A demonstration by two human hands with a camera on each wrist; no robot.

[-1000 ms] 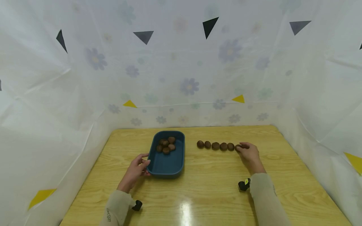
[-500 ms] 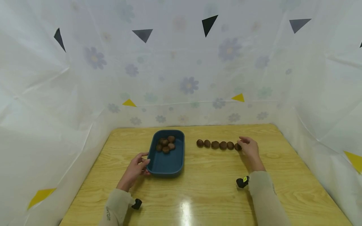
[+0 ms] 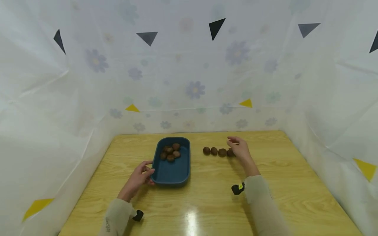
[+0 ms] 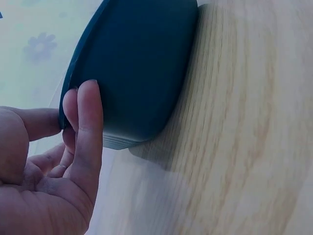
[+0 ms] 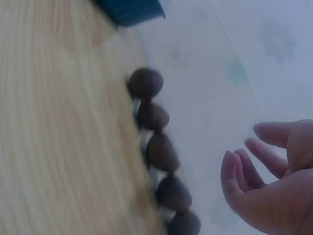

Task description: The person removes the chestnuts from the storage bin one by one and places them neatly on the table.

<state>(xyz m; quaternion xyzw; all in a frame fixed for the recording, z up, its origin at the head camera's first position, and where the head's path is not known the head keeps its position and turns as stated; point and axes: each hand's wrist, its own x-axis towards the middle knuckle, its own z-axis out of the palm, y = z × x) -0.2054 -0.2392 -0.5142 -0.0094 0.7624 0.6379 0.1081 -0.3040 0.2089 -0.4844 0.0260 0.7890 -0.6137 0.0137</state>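
Note:
A deep blue rectangular tray stands left of centre, with several brown chestnuts in its far part. My left hand pinches its near left rim; in the left wrist view, fingers lie against the tray's outer wall. To the right of it, more chestnuts lie in a row on the table. Over the right part of that row hovers my right hand, hiding its end. The right wrist view shows this hand loosely curled, holding nothing, apart from the row chestnuts.
The wooden table runs up to a pale flowered curtain at the back and sides. A black wrist camera sits at the right cuff, another camera at the left.
My right hand has let go of the chestnut at the row's right end and moved left above the row. The left hand keeps its grip on the tray. The head view has shifted slightly.

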